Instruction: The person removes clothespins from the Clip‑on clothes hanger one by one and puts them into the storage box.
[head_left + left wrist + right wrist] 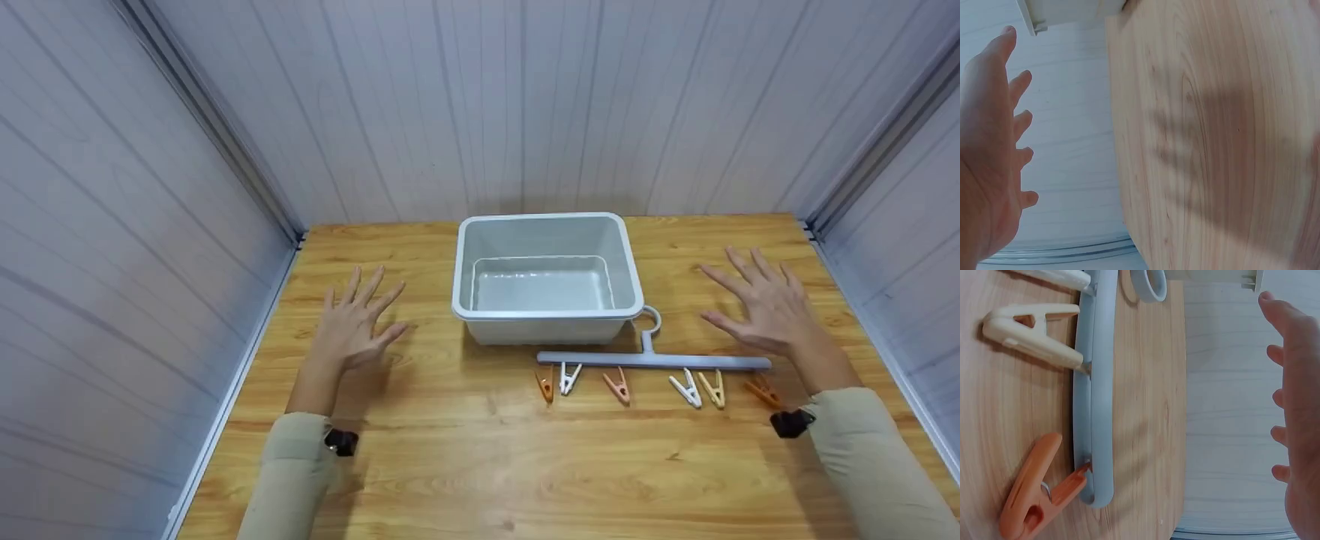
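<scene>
My left hand (351,330) is held over the left part of the table with its fingers spread, holding nothing. On the other side, my right hand (769,307) is spread too and holds nothing, just beyond the right end of a grey-blue clip hanger (600,360). Several clothespins hang off the hanger's bar toward the front: an orange clothespin (1033,495) at the right end, a cream clothespin (1033,332), a white clothespin (686,390), a pink clothespin (618,387), and another white and orange one at the left. The hanger's hook (652,321) curls up beside a light grey basin (547,330).
The basin has nothing in it and stands at the table's back middle. Panelled walls (487,112) enclose the wooden table (465,465) at the back, left and right. Small black cameras sit on both wrists, against light sleeves.
</scene>
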